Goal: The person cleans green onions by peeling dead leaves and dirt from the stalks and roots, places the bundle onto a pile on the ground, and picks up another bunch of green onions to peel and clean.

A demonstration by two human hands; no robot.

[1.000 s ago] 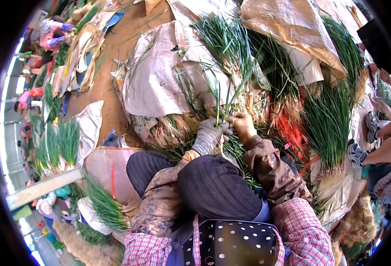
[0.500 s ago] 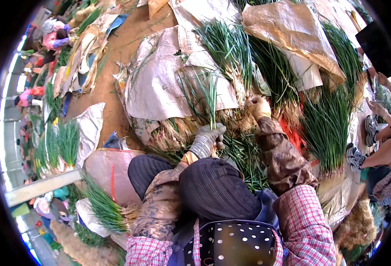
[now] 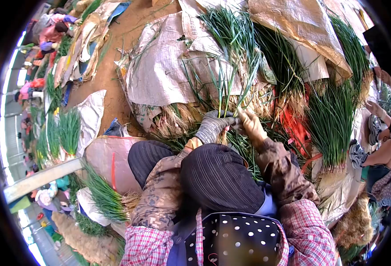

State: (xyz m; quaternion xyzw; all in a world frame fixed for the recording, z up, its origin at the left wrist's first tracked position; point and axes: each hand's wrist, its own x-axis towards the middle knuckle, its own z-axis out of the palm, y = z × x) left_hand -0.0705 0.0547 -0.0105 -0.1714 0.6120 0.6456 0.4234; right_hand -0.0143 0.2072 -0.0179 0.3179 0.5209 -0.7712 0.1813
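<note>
My left hand (image 3: 214, 126), in a grey glove, is closed around a few green onions (image 3: 222, 91). Their leaves point up and away from me, and pale roots hang below the fist. Right beside it, my right hand (image 3: 252, 126) in a tan glove pinches near the base of another green stalk, its fingertips close to the left fingers. Just beyond both hands lies a heap of green onions (image 3: 237, 40) with pale roots toward me. Loose green leaves (image 3: 244, 148) lie under the hands, partly hidden by my knee.
Whitish woven sacking (image 3: 160, 66) covers a pile ahead, roots sticking out below. A tan sack (image 3: 297, 26) lies over more onions. Red netting (image 3: 295, 128) and a big onion bundle (image 3: 332, 128) are on the right, near another person's shoe (image 3: 357, 154). A pale beam (image 3: 44, 179) crosses at left.
My right hand has come from the onion heap back toward my left hand, now with a stalk in its fingers. My left hand has shifted slightly to the right, still holding its onions.
</note>
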